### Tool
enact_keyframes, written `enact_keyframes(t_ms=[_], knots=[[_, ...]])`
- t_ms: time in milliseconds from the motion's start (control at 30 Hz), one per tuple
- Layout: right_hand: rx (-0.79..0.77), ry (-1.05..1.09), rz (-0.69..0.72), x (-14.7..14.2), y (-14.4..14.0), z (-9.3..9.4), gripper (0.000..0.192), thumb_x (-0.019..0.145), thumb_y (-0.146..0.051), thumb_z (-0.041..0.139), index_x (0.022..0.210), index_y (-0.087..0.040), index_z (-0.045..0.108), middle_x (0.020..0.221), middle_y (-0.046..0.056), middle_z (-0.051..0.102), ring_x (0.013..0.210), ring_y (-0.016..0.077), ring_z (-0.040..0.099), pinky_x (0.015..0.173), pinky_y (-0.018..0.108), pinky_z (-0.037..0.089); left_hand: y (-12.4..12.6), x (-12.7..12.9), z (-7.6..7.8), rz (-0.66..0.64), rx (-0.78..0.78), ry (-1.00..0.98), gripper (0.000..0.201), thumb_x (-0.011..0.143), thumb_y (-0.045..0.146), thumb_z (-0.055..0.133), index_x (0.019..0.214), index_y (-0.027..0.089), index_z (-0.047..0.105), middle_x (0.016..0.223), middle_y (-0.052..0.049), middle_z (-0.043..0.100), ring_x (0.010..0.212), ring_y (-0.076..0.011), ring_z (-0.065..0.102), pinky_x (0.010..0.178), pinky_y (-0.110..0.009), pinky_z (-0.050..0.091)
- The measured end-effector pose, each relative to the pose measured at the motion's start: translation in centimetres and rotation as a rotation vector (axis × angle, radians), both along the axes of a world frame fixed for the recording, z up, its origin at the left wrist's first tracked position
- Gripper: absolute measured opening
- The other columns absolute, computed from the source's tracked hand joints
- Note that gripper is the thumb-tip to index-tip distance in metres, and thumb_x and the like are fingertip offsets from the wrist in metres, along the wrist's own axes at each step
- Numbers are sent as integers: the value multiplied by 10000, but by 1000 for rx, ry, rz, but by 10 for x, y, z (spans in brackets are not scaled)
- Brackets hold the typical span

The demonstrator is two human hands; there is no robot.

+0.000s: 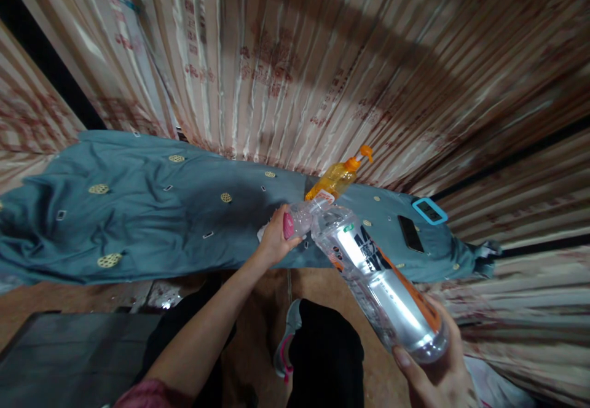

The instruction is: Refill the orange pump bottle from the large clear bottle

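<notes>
My right hand (436, 374) grips the base of a clear plastic drink bottle (378, 273) with an orange and white label, tilted with its neck pointing away towards the table. My left hand (276, 236) holds the bottle's neck and cap end. Just behind the neck stands an orange pump bottle (336, 177) on a table covered with a teal cloth (138, 211).
A black phone (410, 233) and a small device with a blue frame (429, 211) lie on the cloth at the right. Striped curtains (322, 58) hang behind the table. A dark flat surface (69, 353) sits at the lower left. My legs and a grey shoe (288, 340) are below.
</notes>
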State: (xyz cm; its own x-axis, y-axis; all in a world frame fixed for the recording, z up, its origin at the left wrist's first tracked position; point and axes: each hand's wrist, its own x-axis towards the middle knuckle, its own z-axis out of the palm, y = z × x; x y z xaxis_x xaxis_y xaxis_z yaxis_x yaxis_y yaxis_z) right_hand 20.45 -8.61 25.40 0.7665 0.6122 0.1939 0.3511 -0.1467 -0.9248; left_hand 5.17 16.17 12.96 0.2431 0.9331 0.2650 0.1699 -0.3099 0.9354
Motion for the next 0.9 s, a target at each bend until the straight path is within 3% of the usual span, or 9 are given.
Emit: enact_keyframes(t_ms=[500, 700, 900], knots=[[-7, 0, -1, -3, 1, 3, 1061, 595, -585, 902, 1444, -131, 456, 1531, 277, 452, 1446, 519, 389, 1217, 722, 198, 0, -1, 6, -19, 2, 33, 748, 631, 241, 876, 1303, 152, 559, 1312, -155, 674, 1268, -362, 661, 1152, -553, 489], [-25, 11, 0, -3, 0, 3, 1014, 595, -586, 899, 1429, -196, 475, 1502, 217, 491, 1455, 496, 397, 1230, 692, 202, 1, -2, -4, 1, 15, 45, 923, 595, 293, 933, 1405, 176, 506, 1440, -170, 623, 1359, -376, 615, 1191, -566, 456], [-16, -43, -5, -4, -1, 2, 933, 600, -545, 895, 1370, -195, 499, 1452, 198, 522, 1432, 475, 428, 1221, 653, 241, 1, 0, -3, 24, 17, 43, 872, 607, 308, 939, 1365, 175, 530, 1388, -159, 657, 1313, -364, 647, 1160, -546, 490]])
